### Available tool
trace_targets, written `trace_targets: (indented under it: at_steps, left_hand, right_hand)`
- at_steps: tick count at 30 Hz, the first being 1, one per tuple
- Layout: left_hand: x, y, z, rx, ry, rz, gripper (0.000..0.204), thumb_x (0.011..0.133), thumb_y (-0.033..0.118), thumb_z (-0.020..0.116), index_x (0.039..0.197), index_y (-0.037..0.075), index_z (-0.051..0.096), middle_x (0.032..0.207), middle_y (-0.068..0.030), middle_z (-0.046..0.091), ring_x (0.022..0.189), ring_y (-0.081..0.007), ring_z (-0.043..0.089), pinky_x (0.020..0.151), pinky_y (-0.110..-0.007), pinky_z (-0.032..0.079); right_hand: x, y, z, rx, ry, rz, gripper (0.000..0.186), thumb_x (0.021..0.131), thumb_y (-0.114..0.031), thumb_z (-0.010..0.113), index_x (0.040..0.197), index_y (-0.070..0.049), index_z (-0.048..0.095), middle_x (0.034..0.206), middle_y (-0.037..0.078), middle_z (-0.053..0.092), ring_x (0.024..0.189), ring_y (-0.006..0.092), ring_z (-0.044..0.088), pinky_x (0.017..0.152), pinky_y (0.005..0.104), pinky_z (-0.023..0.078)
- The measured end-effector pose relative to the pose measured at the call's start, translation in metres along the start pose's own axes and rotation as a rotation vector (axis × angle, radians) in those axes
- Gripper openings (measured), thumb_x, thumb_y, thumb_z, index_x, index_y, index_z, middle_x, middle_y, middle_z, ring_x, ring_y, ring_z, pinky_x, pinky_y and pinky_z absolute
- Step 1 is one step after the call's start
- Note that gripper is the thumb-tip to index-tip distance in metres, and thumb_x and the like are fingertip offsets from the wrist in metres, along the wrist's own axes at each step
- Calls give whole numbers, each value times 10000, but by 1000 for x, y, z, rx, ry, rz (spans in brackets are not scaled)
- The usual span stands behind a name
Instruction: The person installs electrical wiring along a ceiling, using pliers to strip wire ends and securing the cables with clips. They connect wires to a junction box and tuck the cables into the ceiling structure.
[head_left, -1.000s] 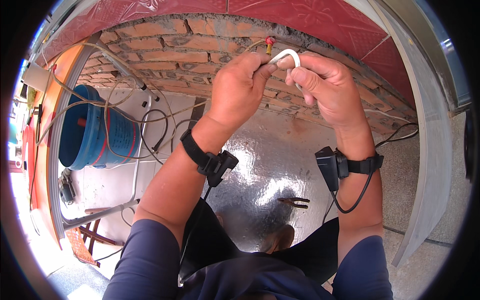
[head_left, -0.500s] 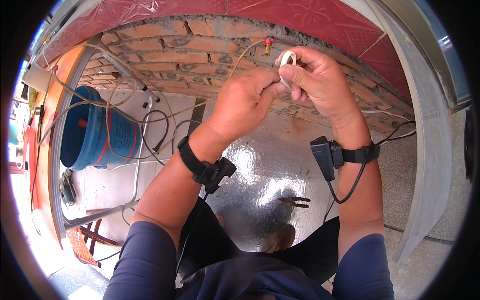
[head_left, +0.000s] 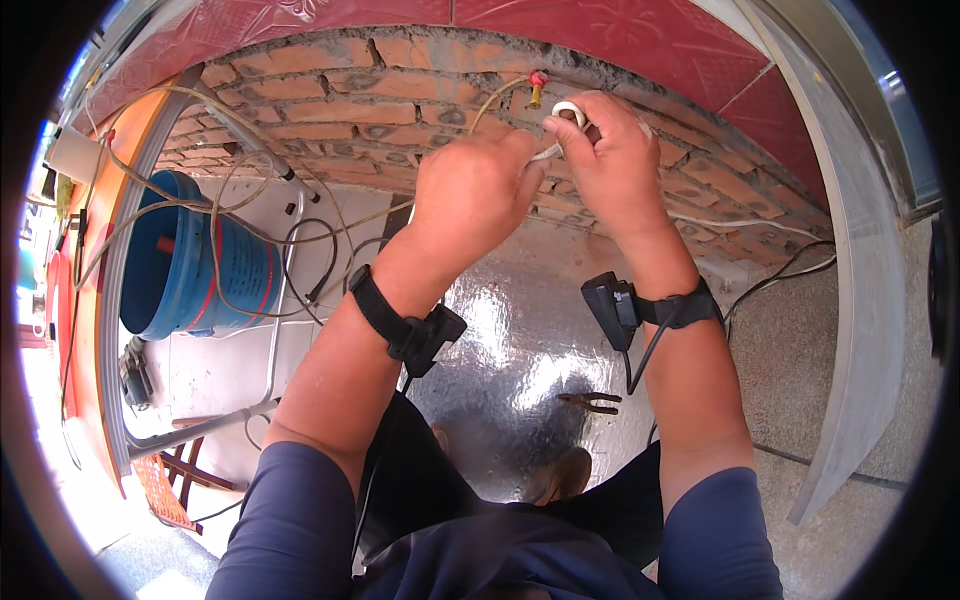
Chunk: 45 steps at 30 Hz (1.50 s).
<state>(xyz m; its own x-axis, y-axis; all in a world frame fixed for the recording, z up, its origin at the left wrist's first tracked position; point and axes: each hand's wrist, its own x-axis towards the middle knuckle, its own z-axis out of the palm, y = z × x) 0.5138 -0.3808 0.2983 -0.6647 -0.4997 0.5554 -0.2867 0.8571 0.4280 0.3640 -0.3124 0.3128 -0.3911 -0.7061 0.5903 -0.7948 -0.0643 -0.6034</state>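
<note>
A white cable is bent into a small loop between my hands, in front of the brick wall. My left hand is closed on one part of it, just below and left of the loop. My right hand pinches the loop between thumb and fingers. Parts of the cable inside both hands are hidden. Black straps with small black devices sit round my wrists. On the shiny floor sheet between my knees lies a pair of pliers with dark handles.
A small valve with a red top and yellowish hose juts from the brick wall. At left, tangled hoses hang over a blue bucket beside a table edge. A grey panel stands on the right.
Both hands have shifted slightly left, and my right forearm has swung inward. The loop has turned and tightened, and more of the white cable shows between the hands.
</note>
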Motion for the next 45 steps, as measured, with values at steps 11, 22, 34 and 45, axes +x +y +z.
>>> trace_targets:
  at_steps: [11,22,34,45]
  left_hand:
    - [9,-3,9,-112,198,67,107,831,158,670,869,72,619,795,-100,629,688,-341,627,581,-440,505]
    - [9,-2,15,-236,135,-132,105,878,137,674,924,43,670,803,-136,681,657,-270,650,587,-336,503]
    - [12,8,18,-818,21,-450,258,903,113,661,1047,-54,527,755,-96,655,657,-145,603,590,-288,487]
    - [18,-2,-8,-1270,-251,-542,335,950,127,582,1223,-57,519,900,-59,680,620,-77,544,553,-197,417]
  right_hand:
    - [7,2,-3,133,-120,119,189,808,-131,722,967,-49,664,861,128,680,765,290,661,698,346,520]
    - [-11,15,-7,-33,-214,-115,267,879,-50,615,1145,-33,627,1001,110,640,868,247,638,758,328,506]
    - [-28,7,0,-47,-122,-110,213,821,-101,667,1031,-85,632,934,119,633,842,349,633,695,418,516]
    - [-17,12,-6,-100,-135,-220,199,831,-128,617,1025,-81,618,952,124,635,825,368,635,679,441,520]
